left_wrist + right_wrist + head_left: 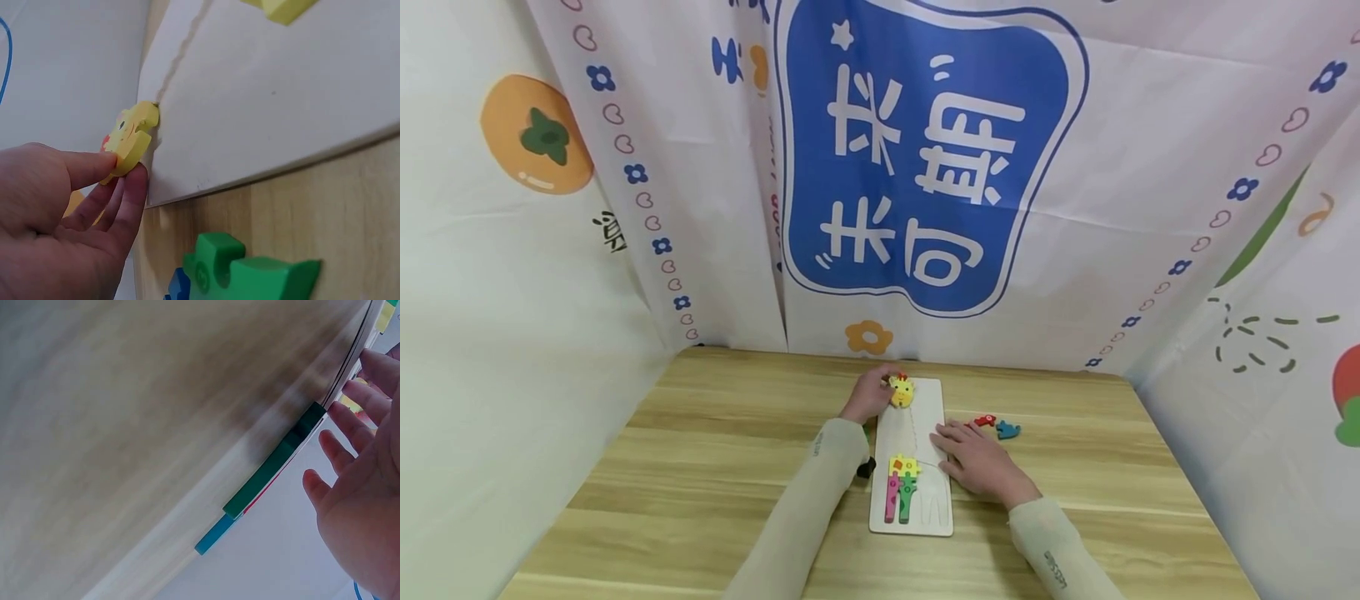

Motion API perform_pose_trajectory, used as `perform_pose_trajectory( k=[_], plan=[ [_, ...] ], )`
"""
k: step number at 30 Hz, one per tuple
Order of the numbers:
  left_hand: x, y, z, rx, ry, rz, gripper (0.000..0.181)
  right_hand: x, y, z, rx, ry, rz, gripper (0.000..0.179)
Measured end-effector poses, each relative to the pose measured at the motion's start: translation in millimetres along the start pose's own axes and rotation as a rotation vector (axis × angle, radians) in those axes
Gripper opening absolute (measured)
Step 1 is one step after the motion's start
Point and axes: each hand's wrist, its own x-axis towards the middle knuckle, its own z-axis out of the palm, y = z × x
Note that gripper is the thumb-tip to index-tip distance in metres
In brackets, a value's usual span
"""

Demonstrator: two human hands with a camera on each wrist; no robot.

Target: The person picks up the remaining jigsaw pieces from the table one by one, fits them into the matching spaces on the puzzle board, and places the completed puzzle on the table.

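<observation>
Green piece [265,279] cut off below in left wrist view, yellow body piece [286,9] cropped above

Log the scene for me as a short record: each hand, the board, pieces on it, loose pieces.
left hand: pinches yellow giraffe-head piece at board's far end
right hand: fingertips at board's right edge
white board: flat on wooden table
on board, near end: yellow body piece, pink leg piece, green leg piece
loose, right: red piece, blue piece
loose, left: green piece
</observation>
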Motion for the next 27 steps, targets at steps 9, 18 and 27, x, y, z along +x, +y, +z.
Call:
perform_pose_trajectory(
  k=[9,18,27],
  plan=[
    [-2.6,-3.0,-0.6,0.105,-0.006,0.069,0.046,0.9,-0.4,0.3,-0.015,-0.002,0.010,0.052],
    [-6.3,-2.6,-0.7,0.190,-0.033,0.079,0.045,2.2,1.3,2.7,-0.016,-0.001,0.009,0.052],
    [-5.8,-2.2,3.2,0.301,-0.054,0.044,0.049,1.0,1.9,2.2,-0.010,-0.003,0.006,0.053]
  ],
)
